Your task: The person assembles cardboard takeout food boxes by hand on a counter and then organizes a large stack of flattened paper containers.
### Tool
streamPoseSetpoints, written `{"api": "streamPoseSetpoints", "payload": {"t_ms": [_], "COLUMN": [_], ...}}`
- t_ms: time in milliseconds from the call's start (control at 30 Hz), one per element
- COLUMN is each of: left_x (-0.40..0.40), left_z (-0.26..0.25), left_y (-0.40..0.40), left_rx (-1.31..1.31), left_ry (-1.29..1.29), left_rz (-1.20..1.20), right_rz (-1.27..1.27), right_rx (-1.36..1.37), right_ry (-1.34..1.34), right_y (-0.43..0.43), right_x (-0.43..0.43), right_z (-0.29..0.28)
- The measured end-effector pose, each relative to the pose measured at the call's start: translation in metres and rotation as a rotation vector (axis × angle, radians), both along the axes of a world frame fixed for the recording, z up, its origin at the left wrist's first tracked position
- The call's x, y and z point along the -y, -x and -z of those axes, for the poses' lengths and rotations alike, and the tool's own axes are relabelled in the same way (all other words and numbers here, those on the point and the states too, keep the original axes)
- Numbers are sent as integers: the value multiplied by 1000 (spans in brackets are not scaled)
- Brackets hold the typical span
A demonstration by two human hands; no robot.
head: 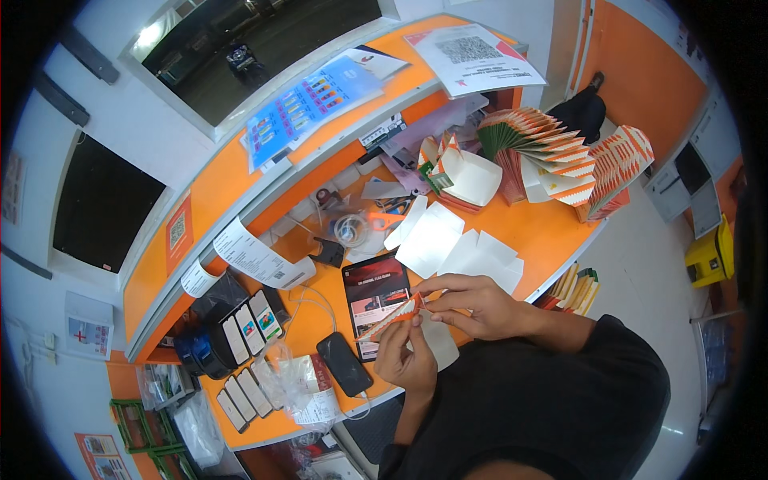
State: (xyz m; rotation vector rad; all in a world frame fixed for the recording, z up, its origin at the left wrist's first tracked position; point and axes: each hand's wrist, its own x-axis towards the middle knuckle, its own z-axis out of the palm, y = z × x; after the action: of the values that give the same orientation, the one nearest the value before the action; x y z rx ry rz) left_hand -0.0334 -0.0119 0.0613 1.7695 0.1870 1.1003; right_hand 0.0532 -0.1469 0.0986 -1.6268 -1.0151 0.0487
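Observation:
My left hand (408, 355) pinches the near side of an orange-and-white printed paperboard carton (393, 318), whose pale inside shows below the fingers. On the same carton, my right hand (477, 306) grips the folded corner between thumb and fingers. A tablet (375, 288) with a lit screen lies flat just beyond the carton, partly covered by it and my left hand. Two unfolded white carton blanks (429, 234) rest past my right hand. At the back right stand a few open formed cartons (471, 177) beside a fanned stack of nested cartons (540, 150).
Another carton stack (621, 168) stands at the counter's right end. A black phone (345, 364) on a cable lies left of the tablet, near several other phones (246, 390) and a plastic-wrapped package (309, 384). Scissors with an orange handle (384, 221) lie by the raised ledge (336, 129).

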Motion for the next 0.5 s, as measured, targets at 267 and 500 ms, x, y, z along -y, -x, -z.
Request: {"api": "streamPoseSetpoints", "payload": {"t_ms": [267,500], "left_x": [0,0], "left_z": [4,4], "left_y": [1,1], "left_rx": [4,-1], "left_ry": [13,16], "left_rz": [34,45], "right_rz": [-48,-67], "right_rx": [7,9], "right_ry": [-34,-53], "right_y": [-4,-6], "right_x": [1,1], "right_z": [5,6]}}
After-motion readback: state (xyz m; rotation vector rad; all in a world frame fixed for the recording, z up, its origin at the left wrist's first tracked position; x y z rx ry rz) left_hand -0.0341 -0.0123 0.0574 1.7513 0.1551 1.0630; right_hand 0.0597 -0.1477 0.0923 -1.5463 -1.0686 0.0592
